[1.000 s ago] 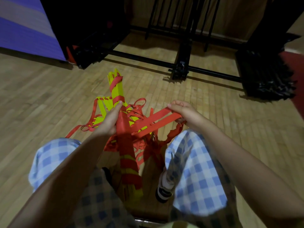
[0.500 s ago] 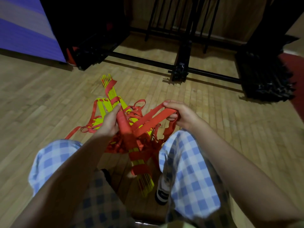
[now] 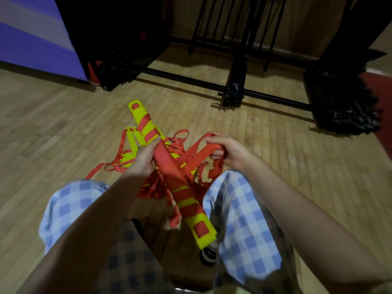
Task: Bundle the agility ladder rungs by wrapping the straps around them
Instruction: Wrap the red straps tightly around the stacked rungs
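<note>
Head view: the rung bundle (image 3: 169, 172), gripped mid-length by the left hand (image 3: 141, 159), is slanted from upper left to lower right, while the strap (image 3: 198, 155), pinched by the right hand (image 3: 228, 152), is stretched rightward.

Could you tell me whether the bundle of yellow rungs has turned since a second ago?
Yes. The rung bundle has tipped: against the black floor rail, its near end swung rightward toward the checked right knee.

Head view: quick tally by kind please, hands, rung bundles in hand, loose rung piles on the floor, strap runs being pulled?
Hands: 2, left hand gripping the bundle, right hand pulling the strap
Wrapped rung bundle: 1
Loose yellow rungs on the wooden floor: 1 pile, not countable singly
Orange strap held taut: 1
Total: 5
</note>
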Demonstrator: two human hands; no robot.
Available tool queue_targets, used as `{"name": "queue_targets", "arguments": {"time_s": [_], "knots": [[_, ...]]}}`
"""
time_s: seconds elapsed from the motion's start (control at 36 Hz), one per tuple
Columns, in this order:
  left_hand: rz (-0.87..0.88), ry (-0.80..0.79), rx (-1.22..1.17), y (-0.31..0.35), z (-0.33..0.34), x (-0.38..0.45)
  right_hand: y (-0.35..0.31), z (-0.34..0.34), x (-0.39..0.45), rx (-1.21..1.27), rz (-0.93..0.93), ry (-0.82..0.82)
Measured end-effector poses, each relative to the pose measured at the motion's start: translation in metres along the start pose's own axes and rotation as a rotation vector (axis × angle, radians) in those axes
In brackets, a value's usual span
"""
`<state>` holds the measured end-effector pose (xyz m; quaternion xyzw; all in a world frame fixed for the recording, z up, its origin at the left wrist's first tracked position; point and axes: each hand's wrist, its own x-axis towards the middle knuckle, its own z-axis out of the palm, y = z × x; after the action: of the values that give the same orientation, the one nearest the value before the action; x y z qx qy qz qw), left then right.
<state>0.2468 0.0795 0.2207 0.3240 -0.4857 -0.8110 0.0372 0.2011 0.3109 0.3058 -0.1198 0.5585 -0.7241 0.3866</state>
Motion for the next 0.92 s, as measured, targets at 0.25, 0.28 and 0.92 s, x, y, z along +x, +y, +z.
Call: {"name": "queue_targets", "arguments": {"time_s": [0.25, 0.28, 0.92], "knots": [[-0.005, -0.075, -0.232, 0.008, -0.001, -0.005, 0.0, -0.003, -0.005, 0.038, 0.098, -0.101], [-0.007, -0.065, -0.23, 0.009, 0.0, -0.006, -0.001, -0.002, -0.006, 0.025, 0.103, -0.109], [-0.014, -0.094, -0.246, 0.014, -0.002, -0.005, 0.005, 0.001, -0.003, -0.106, 0.158, -0.117]]}}
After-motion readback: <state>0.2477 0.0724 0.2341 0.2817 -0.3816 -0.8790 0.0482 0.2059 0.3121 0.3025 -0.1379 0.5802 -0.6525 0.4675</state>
